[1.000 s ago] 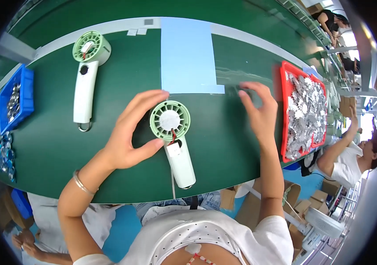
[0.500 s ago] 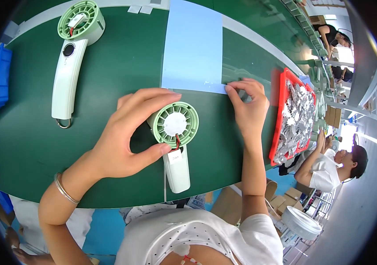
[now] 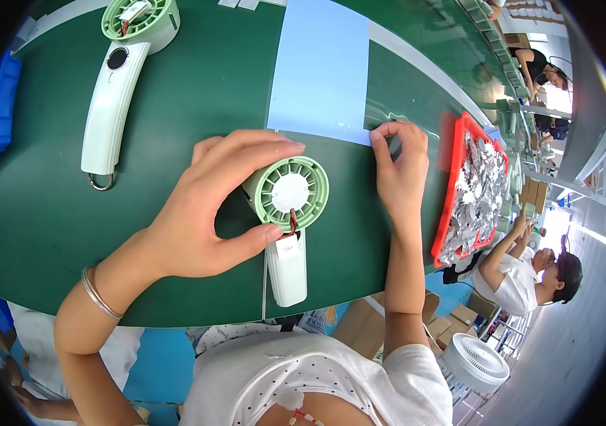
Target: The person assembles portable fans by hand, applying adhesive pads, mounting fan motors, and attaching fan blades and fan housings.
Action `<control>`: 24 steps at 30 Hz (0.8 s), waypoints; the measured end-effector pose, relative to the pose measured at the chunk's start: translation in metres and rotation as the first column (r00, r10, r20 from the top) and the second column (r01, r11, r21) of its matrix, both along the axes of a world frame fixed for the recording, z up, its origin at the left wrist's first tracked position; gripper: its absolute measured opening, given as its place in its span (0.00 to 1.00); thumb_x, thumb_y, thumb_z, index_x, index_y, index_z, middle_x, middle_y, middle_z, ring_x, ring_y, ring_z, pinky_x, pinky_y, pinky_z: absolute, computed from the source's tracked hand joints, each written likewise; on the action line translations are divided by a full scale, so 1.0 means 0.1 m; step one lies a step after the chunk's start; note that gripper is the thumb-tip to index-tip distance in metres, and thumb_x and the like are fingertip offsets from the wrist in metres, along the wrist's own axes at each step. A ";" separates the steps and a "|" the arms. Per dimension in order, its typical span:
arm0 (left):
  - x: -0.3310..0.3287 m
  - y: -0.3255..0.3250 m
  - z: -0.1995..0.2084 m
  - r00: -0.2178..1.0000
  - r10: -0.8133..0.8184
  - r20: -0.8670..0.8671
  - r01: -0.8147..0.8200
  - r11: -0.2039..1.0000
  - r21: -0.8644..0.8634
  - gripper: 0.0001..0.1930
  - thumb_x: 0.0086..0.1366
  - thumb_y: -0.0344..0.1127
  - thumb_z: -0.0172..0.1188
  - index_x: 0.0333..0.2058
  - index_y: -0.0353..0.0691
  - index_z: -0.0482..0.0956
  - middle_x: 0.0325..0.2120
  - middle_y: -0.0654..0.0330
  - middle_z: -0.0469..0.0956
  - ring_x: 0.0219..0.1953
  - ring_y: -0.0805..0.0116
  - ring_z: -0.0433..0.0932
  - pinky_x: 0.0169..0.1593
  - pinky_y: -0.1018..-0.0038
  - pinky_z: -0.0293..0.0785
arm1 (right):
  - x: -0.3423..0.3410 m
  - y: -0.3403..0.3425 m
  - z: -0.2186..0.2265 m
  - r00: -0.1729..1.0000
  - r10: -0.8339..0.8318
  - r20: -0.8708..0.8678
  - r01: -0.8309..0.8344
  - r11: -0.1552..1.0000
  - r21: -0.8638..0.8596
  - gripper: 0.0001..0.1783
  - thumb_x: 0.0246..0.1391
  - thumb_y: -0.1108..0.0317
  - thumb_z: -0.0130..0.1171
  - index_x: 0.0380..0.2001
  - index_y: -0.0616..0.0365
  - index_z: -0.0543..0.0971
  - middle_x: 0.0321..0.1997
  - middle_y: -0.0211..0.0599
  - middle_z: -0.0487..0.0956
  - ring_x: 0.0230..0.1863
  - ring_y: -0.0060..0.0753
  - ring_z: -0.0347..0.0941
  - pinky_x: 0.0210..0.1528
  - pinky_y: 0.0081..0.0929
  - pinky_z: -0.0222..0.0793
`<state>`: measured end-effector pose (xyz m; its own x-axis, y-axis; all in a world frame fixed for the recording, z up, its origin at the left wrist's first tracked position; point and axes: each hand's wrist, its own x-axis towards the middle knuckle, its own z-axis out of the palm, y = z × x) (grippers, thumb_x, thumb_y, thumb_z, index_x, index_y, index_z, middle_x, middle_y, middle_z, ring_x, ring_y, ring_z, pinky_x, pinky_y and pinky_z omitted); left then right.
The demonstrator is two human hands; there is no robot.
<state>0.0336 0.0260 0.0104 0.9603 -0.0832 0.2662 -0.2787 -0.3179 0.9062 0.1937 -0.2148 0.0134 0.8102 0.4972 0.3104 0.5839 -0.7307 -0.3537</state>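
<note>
In front of me stands a pale green handheld fan, its round ribbed head open toward me with a white disc in the middle. Red and black wires run from it to a small white connector lying on the handle. My left hand curves around the head, thumb at its lower edge and fingers along the top. Farther right, my right hand has thumb and forefinger pinched at the near right corner of a light blue sheet lying on the green table.
A second fan, with its head at the far left, lies by a blue bin of small parts. At the right is a red tray heaped with silvery pieces. Other people sit along the line at the right, near a white fan.
The view has shifted slightly, moving the table items a little up in the picture. My left hand stays around the fan head; the right fingers remain at the sheet's corner.
</note>
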 end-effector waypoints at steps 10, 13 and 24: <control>-0.01 0.00 0.00 1.000 0.007 0.014 -0.007 1.000 0.007 0.34 0.51 0.37 0.67 0.59 0.36 0.71 0.58 0.50 0.72 0.60 0.51 0.70 0.64 0.61 0.61 | -0.07 0.00 -0.15 0.988 0.051 0.145 -0.062 0.995 0.073 0.05 0.59 0.76 0.58 0.38 0.65 0.74 0.40 0.45 0.78 0.43 0.41 0.75 0.52 0.30 0.67; -0.01 0.00 0.01 1.000 0.008 0.026 -0.008 1.000 0.010 0.35 0.51 0.35 0.67 0.59 0.36 0.71 0.58 0.50 0.72 0.60 0.51 0.70 0.64 0.60 0.61 | -0.06 -0.03 -0.13 0.999 0.033 0.004 -0.033 0.984 0.177 0.07 0.58 0.76 0.60 0.39 0.64 0.75 0.39 0.40 0.80 0.43 0.34 0.77 0.53 0.26 0.67; 0.00 0.00 -0.01 1.000 0.004 0.019 -0.004 1.000 -0.005 0.35 0.50 0.33 0.67 0.59 0.36 0.71 0.57 0.50 0.72 0.59 0.52 0.70 0.64 0.61 0.62 | 0.01 -0.10 0.00 0.897 0.118 -0.426 0.127 0.854 0.505 0.09 0.54 0.82 0.62 0.36 0.61 0.74 0.37 0.34 0.80 0.55 0.33 0.73 0.61 0.30 0.63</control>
